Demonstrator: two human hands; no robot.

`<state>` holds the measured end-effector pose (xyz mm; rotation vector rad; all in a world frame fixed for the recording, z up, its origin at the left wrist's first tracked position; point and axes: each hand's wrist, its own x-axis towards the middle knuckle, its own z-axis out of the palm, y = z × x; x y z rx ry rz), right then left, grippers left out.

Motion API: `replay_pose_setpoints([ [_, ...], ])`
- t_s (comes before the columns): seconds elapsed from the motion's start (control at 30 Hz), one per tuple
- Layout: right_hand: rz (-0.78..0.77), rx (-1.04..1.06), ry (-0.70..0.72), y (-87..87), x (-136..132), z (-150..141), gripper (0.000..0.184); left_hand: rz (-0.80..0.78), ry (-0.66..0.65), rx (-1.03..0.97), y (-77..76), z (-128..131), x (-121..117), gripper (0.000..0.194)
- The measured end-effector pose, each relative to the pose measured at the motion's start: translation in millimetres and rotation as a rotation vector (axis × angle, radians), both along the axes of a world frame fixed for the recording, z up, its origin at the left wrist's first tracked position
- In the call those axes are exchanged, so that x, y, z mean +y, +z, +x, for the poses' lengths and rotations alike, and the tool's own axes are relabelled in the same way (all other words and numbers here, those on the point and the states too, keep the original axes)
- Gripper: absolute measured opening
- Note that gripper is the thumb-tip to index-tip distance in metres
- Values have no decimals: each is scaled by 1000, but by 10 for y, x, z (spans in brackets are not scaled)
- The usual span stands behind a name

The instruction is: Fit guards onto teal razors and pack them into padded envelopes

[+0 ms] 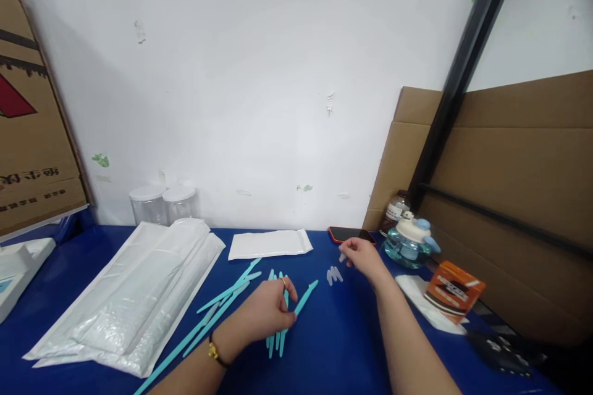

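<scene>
My left hand (271, 307) is closed, with thumb and fingers pinching a slim turquoise eyebrow razor (306, 297) that points up to the right. Under and beside this hand lies a group of similar turquoise razors (272, 345), partly hidden by the fingers. More long turquoise razors (217, 307) lie crossed to the left, by my wrist. Between the fingertips of my right hand (361, 254) is a small translucent cap (342, 257). Just below it, several matching translucent caps (334, 275) rest side by side on the blue table.
White padded mailers (134, 296) cover the left side of the blue table (333, 345). A flat white packet (271, 244) and a phone (351, 235) lie behind my hands. A teal bottle (407, 244), brown jar (396, 210) and orange box (454, 291) stand right. Two clear jars (163, 205) stand by the wall.
</scene>
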<state>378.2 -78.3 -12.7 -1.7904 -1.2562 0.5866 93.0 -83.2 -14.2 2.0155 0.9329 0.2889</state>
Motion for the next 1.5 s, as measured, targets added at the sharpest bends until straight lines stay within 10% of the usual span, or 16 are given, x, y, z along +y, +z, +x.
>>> replay_pose_setpoints([
  [0.43,-303,-173,103,-152,51,-82,13,432,282,409,81,-203,160,9],
  [0.77,204,-244,132,1,11,-399,17,511,342,609,79,-105,110,18],
  [1.03,179,82,396,-200,58,-950,20,589,344,580,61,-133,157,23],
  [1.27,97,566,470,-108,15,-1115,34,161,114,-54,136,-142,188,21],
  [1.5,230,706,288,-23,54,-852,31,-80,77,-61,167,-261,216,26],
])
